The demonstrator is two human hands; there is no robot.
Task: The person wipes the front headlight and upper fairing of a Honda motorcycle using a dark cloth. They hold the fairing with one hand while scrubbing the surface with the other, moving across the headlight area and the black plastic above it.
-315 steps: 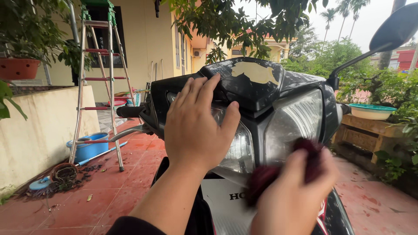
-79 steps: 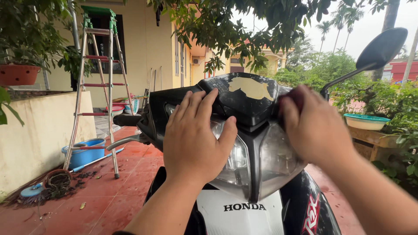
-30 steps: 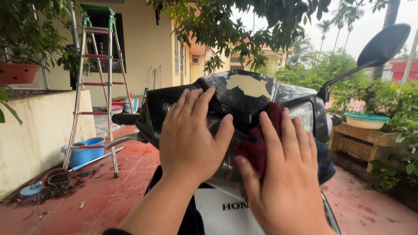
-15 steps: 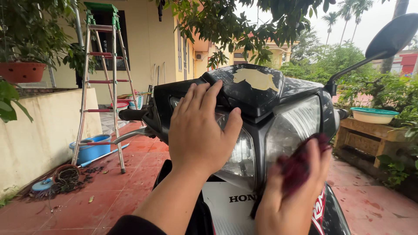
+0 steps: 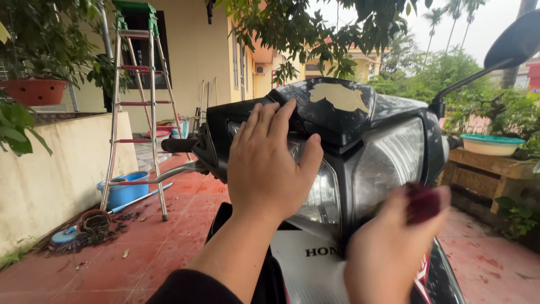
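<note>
The left hand [image 5: 270,166] is lying flat on the headlight [image 5: 360,169], fingers together; the right hand [image 5: 388,253] is clamping its fingers on a rag [image 5: 422,201].

The left hand [image 5: 270,163] lies flat on the black motorbike's headlight [image 5: 388,163]. At four o'clock of it, the blurred right hand [image 5: 388,253] presses a dark red cloth [image 5: 422,201] there.

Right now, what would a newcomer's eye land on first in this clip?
The black motorbike front fills the middle, its dark top panel marked by a pale peeled patch. The left hand lies flat on the headlight, while the blurred right hand presses a dark red cloth low at the right.
</note>
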